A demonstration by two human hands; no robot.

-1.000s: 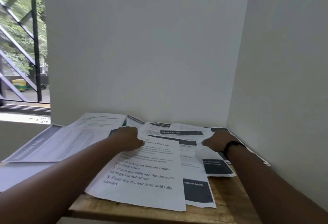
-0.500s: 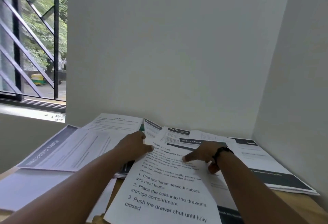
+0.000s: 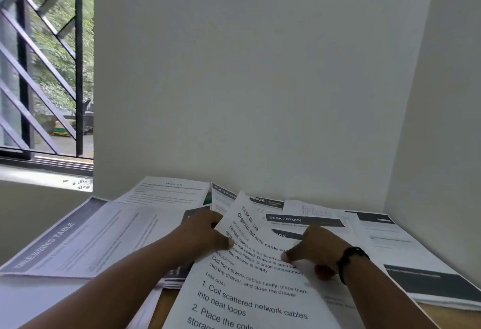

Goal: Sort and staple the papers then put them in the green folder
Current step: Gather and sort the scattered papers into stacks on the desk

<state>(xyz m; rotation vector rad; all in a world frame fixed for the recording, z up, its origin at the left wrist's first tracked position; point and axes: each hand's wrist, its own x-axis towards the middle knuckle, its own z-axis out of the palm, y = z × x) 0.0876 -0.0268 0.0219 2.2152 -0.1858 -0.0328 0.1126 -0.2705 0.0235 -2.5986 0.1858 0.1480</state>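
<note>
From the head camera, the near sheet (image 3: 250, 284) reads "TASK ID: 120", "Organize network cable", then "1. Coil scattered network cables into neat loops" and "2. Place the coils"; it tilts up off the pile, its far corner raised. The left hand (image 3: 205, 235) pinches its left edge, thumb on the printed face and fingers curled behind. The right hand (image 3: 316, 246), a black band (image 3: 350, 258) at its wrist, holds the sheet's right edge with a fingertip on the print and the thumb tucked lower. To the left lies a sheet headed "DRESSING TABLE" (image 3: 86, 237); just beyond the hands one headed "DESK / STUDY" (image 3: 303, 220), and farther back headers "936" and "MULTI-ROOM", partly hidden. More papers (image 3: 406, 258) spread right over the wooden table (image 3: 447, 314), against the white wall (image 3: 260, 81). A sliver of green (image 3: 207, 199) shows between far sheets; whether it is the folder I cannot tell. A barred window (image 3: 46, 68) stands far left.
</note>
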